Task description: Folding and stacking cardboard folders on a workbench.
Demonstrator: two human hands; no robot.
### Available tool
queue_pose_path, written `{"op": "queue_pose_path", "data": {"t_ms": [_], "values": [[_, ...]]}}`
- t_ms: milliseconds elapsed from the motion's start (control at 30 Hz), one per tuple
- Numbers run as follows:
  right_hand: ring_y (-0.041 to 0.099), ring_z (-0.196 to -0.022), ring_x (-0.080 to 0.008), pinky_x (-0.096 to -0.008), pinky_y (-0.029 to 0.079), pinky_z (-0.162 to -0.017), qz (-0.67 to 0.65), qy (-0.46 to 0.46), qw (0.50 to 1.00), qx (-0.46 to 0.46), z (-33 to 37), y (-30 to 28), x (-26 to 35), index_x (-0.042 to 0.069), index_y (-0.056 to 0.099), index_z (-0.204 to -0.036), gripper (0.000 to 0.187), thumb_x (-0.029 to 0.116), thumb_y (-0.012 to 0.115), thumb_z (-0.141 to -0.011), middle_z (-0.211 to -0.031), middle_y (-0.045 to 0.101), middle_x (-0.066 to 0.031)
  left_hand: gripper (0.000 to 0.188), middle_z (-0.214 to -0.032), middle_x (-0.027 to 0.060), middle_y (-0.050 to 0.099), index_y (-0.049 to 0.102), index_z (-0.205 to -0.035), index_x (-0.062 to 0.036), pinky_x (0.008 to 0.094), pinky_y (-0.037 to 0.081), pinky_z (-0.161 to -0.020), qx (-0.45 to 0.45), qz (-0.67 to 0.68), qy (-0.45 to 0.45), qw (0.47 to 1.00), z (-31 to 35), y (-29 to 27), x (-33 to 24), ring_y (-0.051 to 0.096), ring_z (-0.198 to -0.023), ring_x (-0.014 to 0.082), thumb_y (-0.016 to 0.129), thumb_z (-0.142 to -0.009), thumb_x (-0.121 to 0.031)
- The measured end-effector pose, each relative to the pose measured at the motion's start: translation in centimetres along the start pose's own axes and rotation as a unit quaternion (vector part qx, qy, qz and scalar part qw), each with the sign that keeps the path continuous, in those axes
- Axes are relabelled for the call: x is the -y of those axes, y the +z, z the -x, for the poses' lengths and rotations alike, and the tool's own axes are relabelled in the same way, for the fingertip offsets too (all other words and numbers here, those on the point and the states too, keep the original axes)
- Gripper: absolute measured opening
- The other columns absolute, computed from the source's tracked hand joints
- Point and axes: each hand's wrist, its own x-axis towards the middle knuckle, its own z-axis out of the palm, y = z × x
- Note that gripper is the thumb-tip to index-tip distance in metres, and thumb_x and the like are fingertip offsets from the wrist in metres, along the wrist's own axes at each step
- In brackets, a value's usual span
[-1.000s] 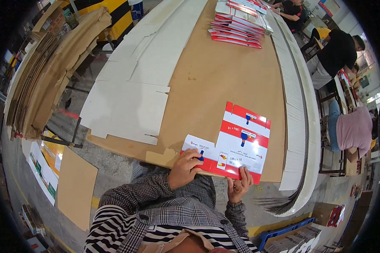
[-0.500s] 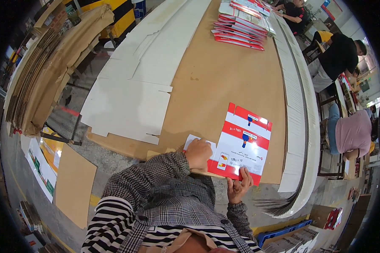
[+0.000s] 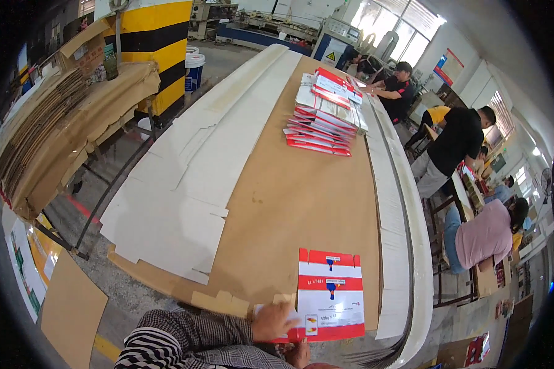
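"What's on your left?"

"A pile of brown cardboard (image 3: 40,120), then white sheets (image 3: 157,227) spread along the left side of the brown-topped table (image 3: 283,221)."

"And your left hand (image 3: 274,321)?"

"Blurred, over the left end of the flat red-and-white box (image 3: 335,304). I can't tell whether its fingers are curled or straight, or whether they grip anything."

"The right hand (image 3: 298,355)?"

"Just past it, low at the near edge, by the box's near-left corner. Much of it is hidden, so I can't tell whether I'm pinching the card."

"Where is the box exactly?"

"Lying printed side up at the table's near edge, its big panel right of my left hand. Well beyond it sits a stack of folded boxes (image 3: 323,132); farther right runs a row of white strips (image 3: 391,258)."

"Which step is this?"

"I'd judge it's handwork on the box's left end, perhaps pressing or bending it. The next move calls for a steady big panel and a square edge."
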Motion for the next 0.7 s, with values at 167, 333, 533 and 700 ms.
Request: {"op": "queue_pose_path", "data": {"t_ms": [167,333,533,700], "values": [[0.062,-0.11,-0.0269,-0.038,0.053,-0.088,-0.24,0.237,0.941,-0.029,-4.9,-1.8,-1.4,0.004,0.053,-0.132,0.049,0.01,0.066,-0.085,-0.122,0.063,-0.0124,0.029,-0.094,0.0199,0.063,0.058,-0.11,-0.0004,0.0418,0.052,-0.074,0.023,0.417,-0.078,0.905,0.0,-2.3,0.0,0.063,-0.085,0.0352,0.065,-0.092,-0.022],[0.066,-0.101,-0.0214,-0.0402,0.054,-0.091,-0.279,0.322,0.897,0.121,-19.0,-6.4,-2.1,0.001,0.06,-0.126,0.044,0.014,0.064,-0.084,-0.11,0.068,-0.0073,0.013,-0.081,0.0123,0.063,0.067,-0.092,-0.0025,0.0389,0.051,-0.066,-0.095,0.059,-0.02,0.994,2.9,-12.0,4.2,0.064,-0.078,0.032,0.067,-0.088,-0.015],[0.062,-0.078,-0.0151,-0.032,0.052,-0.072,-0.021,0.12,0.953,0.278,-44.4,-4.7,-14.5,0.005,0.066,-0.107,0.028,0.02,0.057,-0.085,-0.089,0.066,-0.0029,0.013,-0.066,0.0066,0.058,0.064,-0.075,-0.0079,0.036,0.05,-0.054,-0.159,-0.123,0.004,0.98,4.1,-15.1,6.5,0.058,-0.057,0.0252,0.072,-0.082,-0.014],[0.061,-0.078,-0.0168,-0.034,0.051,-0.067,-0.091,0.178,0.98,-0.01,-64.6,7.2,-20.3,0.002,0.07,-0.094,0.021,0.019,0.063,-0.084,-0.085,0.066,-0.0046,0.012,-0.062,0.0037,0.056,0.065,-0.075,-0.009,0.0317,0.049,-0.048,-0.182,-0.137,-0.029,0.973,4.4,-13.5,7.6,0.057,-0.053,0.0199,0.076,-0.077,-0.013]]}}
